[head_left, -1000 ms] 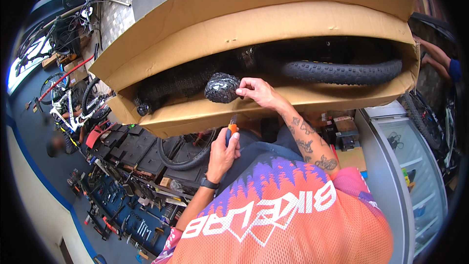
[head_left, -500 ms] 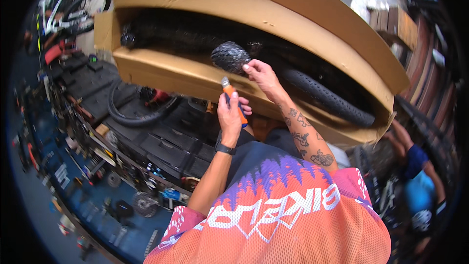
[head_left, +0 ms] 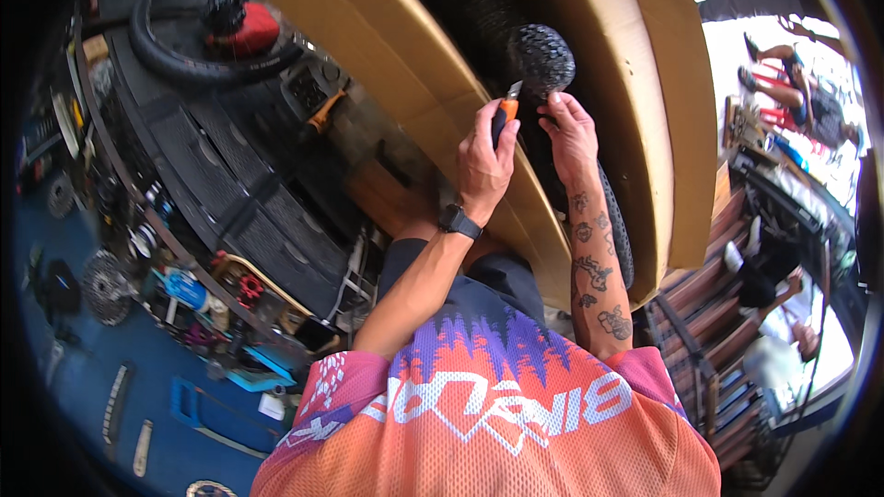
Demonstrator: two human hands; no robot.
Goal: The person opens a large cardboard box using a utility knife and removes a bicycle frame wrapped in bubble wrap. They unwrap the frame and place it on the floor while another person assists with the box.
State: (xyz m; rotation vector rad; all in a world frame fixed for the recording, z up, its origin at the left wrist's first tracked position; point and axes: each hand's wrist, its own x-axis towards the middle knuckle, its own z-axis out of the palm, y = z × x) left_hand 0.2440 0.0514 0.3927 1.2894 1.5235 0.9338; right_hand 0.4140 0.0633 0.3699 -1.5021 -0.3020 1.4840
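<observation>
My left hand is closed round a utility knife with an orange and dark blue handle. Its blade points up and lies close to a rounded black bundle in shiny wrapping. What the wrapping covers is hidden. Finger and thumb of my right hand pinch the lower edge of this bundle. Both hands are over a long open cardboard box. Inside the box, a black tyre shows partly beside my right forearm.
On the left, a bicycle tyre and a red object lie on a black bench. Tools hang on a blue wall panel at lower left, among them a blue hacksaw. Other people are at far right.
My view has turned, so the box now runs steeply down the picture. The knife has come up beside the bundle, its blade nearer to it. Both hands keep their hold.
</observation>
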